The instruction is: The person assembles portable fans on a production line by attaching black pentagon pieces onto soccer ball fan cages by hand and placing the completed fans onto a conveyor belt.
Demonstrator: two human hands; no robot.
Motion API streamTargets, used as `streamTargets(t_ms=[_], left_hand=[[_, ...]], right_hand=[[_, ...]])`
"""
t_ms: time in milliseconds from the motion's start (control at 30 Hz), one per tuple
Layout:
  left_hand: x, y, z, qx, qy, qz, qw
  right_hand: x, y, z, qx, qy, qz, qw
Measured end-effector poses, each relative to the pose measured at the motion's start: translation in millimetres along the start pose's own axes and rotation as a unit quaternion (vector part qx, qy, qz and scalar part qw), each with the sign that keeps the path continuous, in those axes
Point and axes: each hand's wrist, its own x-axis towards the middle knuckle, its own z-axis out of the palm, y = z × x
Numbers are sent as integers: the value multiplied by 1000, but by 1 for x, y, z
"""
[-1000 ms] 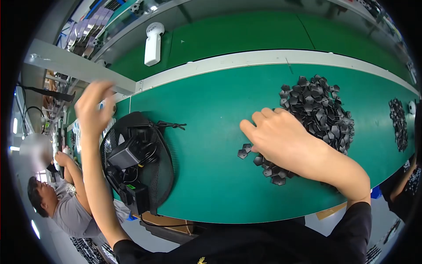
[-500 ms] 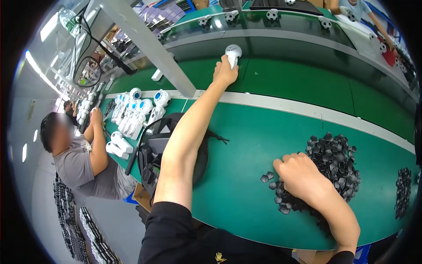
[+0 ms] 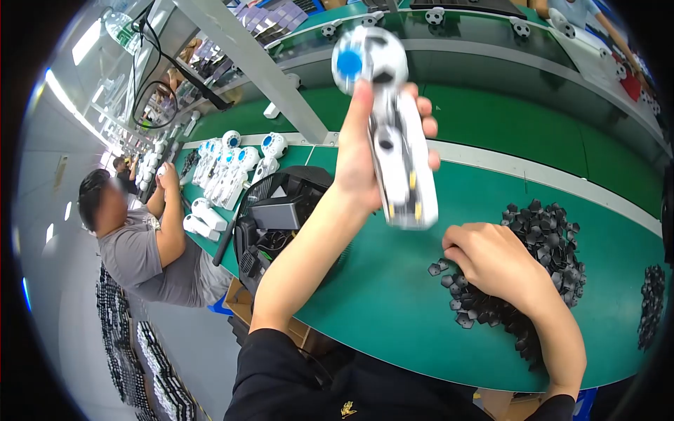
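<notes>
My left hand (image 3: 358, 158) is wrapped round a white device with a soccer-ball head (image 3: 379, 59), raised toward the camera above the bench. Its round head has a blue disc and black patches; an open compartment with metal contacts shows in the handle. My right hand (image 3: 495, 263) is closed, with thumb and fingers pressed together, over the near left side of a heap of small black pentagon pieces (image 3: 551, 242). Whether a piece sits between those fingers is hidden. A few loose black pentagons lie just left of the fingers.
A black bag (image 3: 309, 186) with electronics lies left of my left forearm. Beyond it are several white ball-headed devices (image 3: 228, 175) and a seated person in a grey shirt (image 3: 144, 252). A green conveyor (image 3: 505, 130) runs behind the bench (image 3: 393, 309). Another black heap (image 3: 651, 309) is far right.
My left hand has lifted the ball-headed device off the conveyor and drawn it toward me, turned so its open side shows. My right hand stays at the black heap, shifted slightly.
</notes>
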Motion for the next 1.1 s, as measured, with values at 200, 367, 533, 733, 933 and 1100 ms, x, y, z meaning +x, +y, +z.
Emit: streamTargets(t_ms=[200, 367, 533, 733, 933, 1100], left_hand=[[-60, -20, -12, 171, 92, -104, 975], [-77, -33, -17, 113, 169, -98, 974], [-85, -48, -17, 69, 178, -100, 977], [-96, -59, -21, 103, 217, -79, 968], [-90, -58, -14, 183, 283, 11, 941], [-92, -52, -21, 289, 276, 37, 916]], right_hand=[[6, 3, -9, 182, 14, 1, 983], [7, 4, -9, 325, 68, 54, 942], [12, -2, 2, 324, 198, -9, 925], [12, -11, -3, 537, 66, 75, 838], [15, -12, 8, 581, 33, 75, 809], [14, -13, 18, 544, 50, 59, 836]])
